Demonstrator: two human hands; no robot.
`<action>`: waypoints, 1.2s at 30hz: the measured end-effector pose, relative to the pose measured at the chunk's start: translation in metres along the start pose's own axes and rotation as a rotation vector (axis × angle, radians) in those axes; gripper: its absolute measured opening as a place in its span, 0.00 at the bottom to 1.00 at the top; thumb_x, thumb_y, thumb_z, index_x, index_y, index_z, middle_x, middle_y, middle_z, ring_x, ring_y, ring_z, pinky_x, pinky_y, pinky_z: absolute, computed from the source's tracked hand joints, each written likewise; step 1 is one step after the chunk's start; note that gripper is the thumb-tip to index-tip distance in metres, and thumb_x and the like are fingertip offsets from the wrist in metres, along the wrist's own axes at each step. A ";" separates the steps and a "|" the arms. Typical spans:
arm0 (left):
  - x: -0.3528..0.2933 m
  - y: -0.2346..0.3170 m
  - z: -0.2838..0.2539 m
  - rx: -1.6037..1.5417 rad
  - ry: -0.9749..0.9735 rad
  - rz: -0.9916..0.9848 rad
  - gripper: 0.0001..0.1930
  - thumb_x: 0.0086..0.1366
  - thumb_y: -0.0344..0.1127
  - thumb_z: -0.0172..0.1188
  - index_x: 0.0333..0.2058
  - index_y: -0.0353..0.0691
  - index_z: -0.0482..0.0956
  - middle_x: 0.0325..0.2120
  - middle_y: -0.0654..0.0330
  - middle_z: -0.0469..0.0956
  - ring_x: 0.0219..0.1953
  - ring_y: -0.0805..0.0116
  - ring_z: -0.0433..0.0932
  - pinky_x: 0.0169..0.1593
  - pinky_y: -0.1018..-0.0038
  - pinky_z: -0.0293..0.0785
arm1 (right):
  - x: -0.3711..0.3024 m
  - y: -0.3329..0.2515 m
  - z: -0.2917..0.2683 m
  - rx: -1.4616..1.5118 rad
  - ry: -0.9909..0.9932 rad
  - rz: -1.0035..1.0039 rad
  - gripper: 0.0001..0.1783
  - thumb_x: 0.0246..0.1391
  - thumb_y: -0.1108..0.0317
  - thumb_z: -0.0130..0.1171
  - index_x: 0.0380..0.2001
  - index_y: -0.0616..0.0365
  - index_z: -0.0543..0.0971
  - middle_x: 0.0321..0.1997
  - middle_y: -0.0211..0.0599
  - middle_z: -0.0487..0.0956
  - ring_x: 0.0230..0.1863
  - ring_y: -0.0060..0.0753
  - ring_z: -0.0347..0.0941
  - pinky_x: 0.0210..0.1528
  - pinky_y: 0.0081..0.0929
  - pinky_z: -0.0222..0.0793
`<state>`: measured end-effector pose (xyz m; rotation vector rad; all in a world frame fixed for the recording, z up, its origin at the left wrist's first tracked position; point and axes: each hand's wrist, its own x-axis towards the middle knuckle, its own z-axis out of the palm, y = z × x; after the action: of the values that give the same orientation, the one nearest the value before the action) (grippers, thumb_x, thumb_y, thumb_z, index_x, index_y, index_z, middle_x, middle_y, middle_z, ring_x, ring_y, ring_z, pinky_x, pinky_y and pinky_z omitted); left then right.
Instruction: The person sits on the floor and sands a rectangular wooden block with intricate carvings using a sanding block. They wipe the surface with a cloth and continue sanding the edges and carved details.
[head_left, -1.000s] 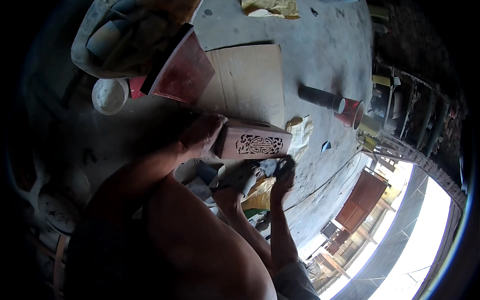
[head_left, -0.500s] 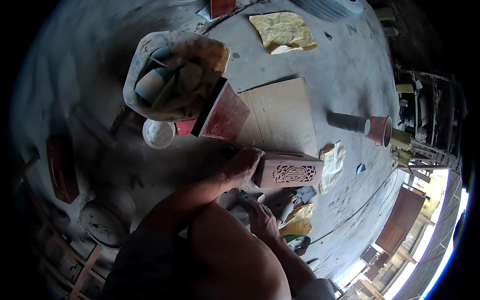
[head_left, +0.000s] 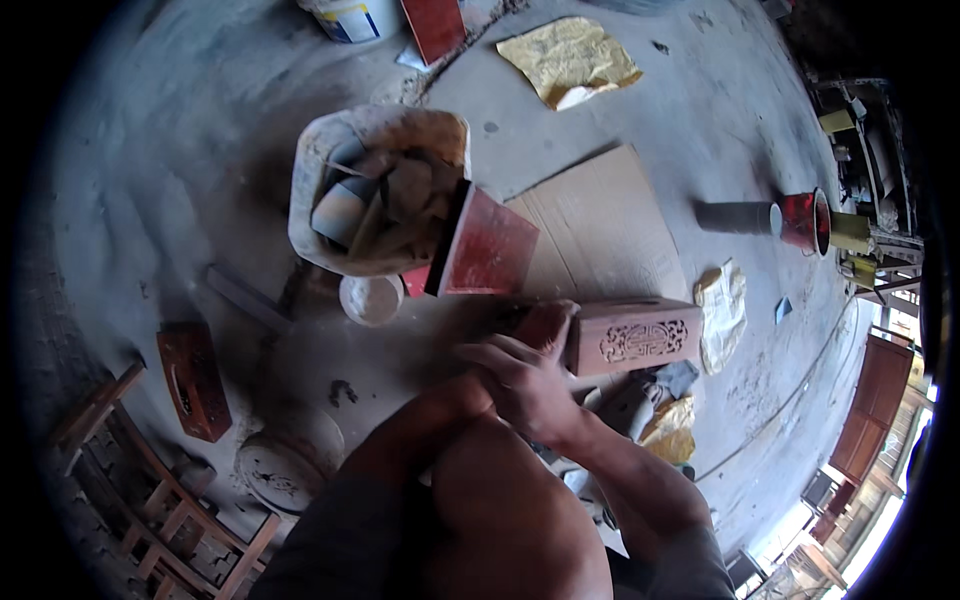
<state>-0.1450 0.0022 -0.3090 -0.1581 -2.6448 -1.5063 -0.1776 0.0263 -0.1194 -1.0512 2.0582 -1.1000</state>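
Note:
A wooden box [head_left: 636, 338] with a pierced, carved panel on its near face lies at the centre right. My left hand [head_left: 548, 326] grips its left end, with part of the hand hidden by my other hand. Across my left wrist lies my right hand [head_left: 522, 385], its fingers stretched leftward and slightly bent; I see nothing held in them. Under the box's near side are grey rags [head_left: 630, 402] and a crumpled yellowish sheet [head_left: 668, 432]. My bare knee [head_left: 505, 490] rises just below both hands.
A pale tub [head_left: 305, 195] of scraps stands beyond, a red board [head_left: 490, 245] leaning on it. A white bowl [head_left: 372, 300], flat cardboard [head_left: 600, 225] and brown wooden box [head_left: 193, 382] lie around. To the right are a grey cylinder [head_left: 738, 218] and red bucket [head_left: 803, 222].
My right hand has come up and left from the rags to lie over my left wrist. My left hand still holds the box. The whole view has shifted.

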 end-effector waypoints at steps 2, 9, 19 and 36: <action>0.006 0.007 -0.005 0.012 -0.034 0.011 0.52 0.44 0.43 0.80 0.64 0.31 0.62 0.59 0.39 0.67 0.65 0.40 0.66 0.70 0.55 0.63 | 0.037 0.030 0.046 0.121 -0.097 -0.270 0.19 0.54 0.75 0.60 0.50 0.64 0.79 0.46 0.51 0.79 0.47 0.60 0.79 0.49 0.47 0.77; 0.003 -0.018 0.015 0.078 -0.067 0.082 0.59 0.36 0.45 0.85 0.64 0.31 0.60 0.59 0.38 0.68 0.62 0.38 0.68 0.68 0.52 0.64 | 0.142 0.044 0.192 -0.490 -0.445 -0.040 0.11 0.62 0.66 0.56 0.41 0.50 0.87 0.46 0.41 0.85 0.54 0.40 0.79 0.48 0.40 0.78; 0.004 -0.014 0.011 -0.023 -0.103 0.065 0.61 0.34 0.45 0.85 0.65 0.31 0.59 0.58 0.38 0.68 0.62 0.39 0.68 0.68 0.51 0.64 | 0.168 0.093 0.286 -0.688 -0.301 -0.170 0.22 0.63 0.63 0.56 0.58 0.60 0.78 0.61 0.39 0.77 0.61 0.43 0.73 0.67 0.52 0.63; 0.011 -0.005 0.011 -0.064 -0.066 0.065 0.69 0.24 0.44 0.88 0.66 0.33 0.55 0.60 0.39 0.67 0.62 0.38 0.69 0.67 0.51 0.64 | 0.034 0.026 0.058 0.201 0.259 -0.016 0.15 0.59 0.75 0.60 0.50 0.57 0.80 0.44 0.46 0.80 0.42 0.51 0.82 0.45 0.41 0.80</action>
<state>-0.1572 0.0093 -0.3175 -0.3003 -2.6149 -1.5923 -0.1609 -0.0163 -0.1744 -0.8647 2.0822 -1.4828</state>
